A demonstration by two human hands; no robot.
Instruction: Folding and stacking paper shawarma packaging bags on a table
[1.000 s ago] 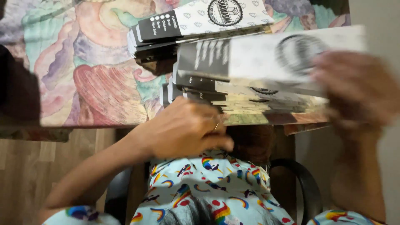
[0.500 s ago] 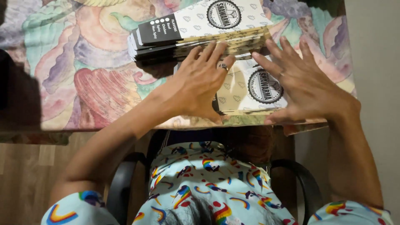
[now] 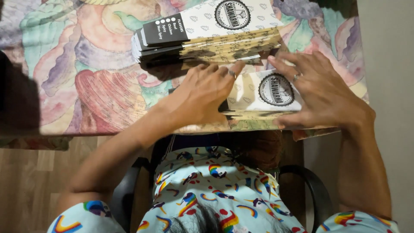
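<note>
Both hands shifted slightly | left hand (image 3: 202, 97), right hand (image 3: 321, 92) flat, fingers spread on flattened carton stack (image 3: 265, 92)

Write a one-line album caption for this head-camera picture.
Left hand and right hand press flat on a near stack of printed cartons; a taller stack lies behind on the colourful tablecloth.

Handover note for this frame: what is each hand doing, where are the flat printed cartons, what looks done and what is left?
Left hand: flat, palm down on the near stack of flat cartons, holding nothing.
Right hand: flat on the same stack, fingers spread.
Far stack of flat cartons: lies untouched further back on the patterned tablecloth.
Done: both stacks lie piled.
Left: the near stack sits at the table's near edge, its layers somewhat uneven.
</note>
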